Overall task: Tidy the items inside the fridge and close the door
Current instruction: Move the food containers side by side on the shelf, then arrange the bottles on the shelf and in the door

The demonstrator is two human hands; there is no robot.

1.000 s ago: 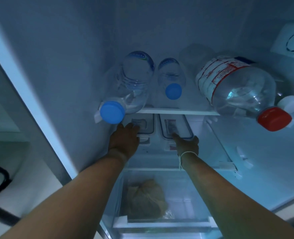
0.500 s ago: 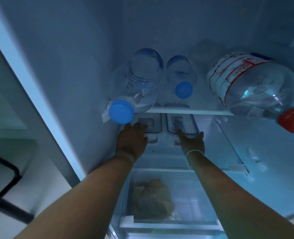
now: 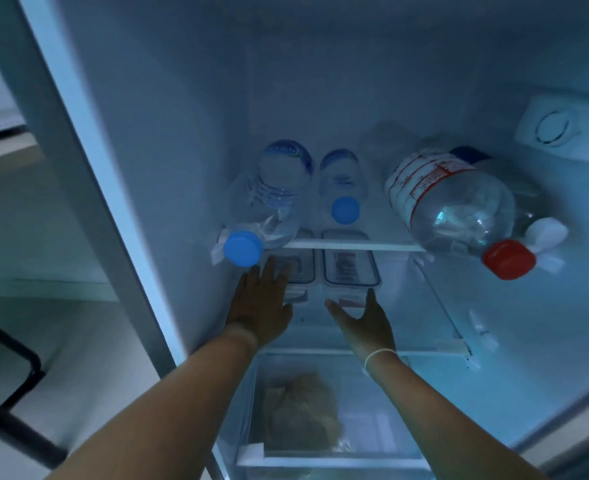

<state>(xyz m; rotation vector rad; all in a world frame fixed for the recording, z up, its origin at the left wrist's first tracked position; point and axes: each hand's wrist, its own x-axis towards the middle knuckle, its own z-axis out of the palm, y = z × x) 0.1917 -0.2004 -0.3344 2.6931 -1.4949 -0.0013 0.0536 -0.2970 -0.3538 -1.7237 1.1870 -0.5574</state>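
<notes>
Inside the open fridge, two clear lidded containers lie side by side on the middle shelf: the left container [image 3: 298, 268] and the right container [image 3: 350, 263]. My left hand [image 3: 263, 303] rests flat on the left container's near end, fingers spread. My right hand [image 3: 364, 320] is open just in front of the right container, thumb and fingers apart around its near end. On the glass shelf [image 3: 355, 244] above lie a blue-capped bottle [image 3: 269, 202], a smaller blue-capped bottle [image 3: 343, 188] and a big red-capped bottle [image 3: 459, 206].
A clear drawer [image 3: 372, 410] below holds a brown bag [image 3: 301, 410]. The fridge's left wall [image 3: 154, 168] stands close to my left arm. A round dial [image 3: 552, 128] sits on the right wall. A black frame [image 3: 9, 403] shows outside, lower left.
My right hand has drawn back a little from the right container and spread its thumb and fingers. The left hand stays on the left container. The view shifted slightly.
</notes>
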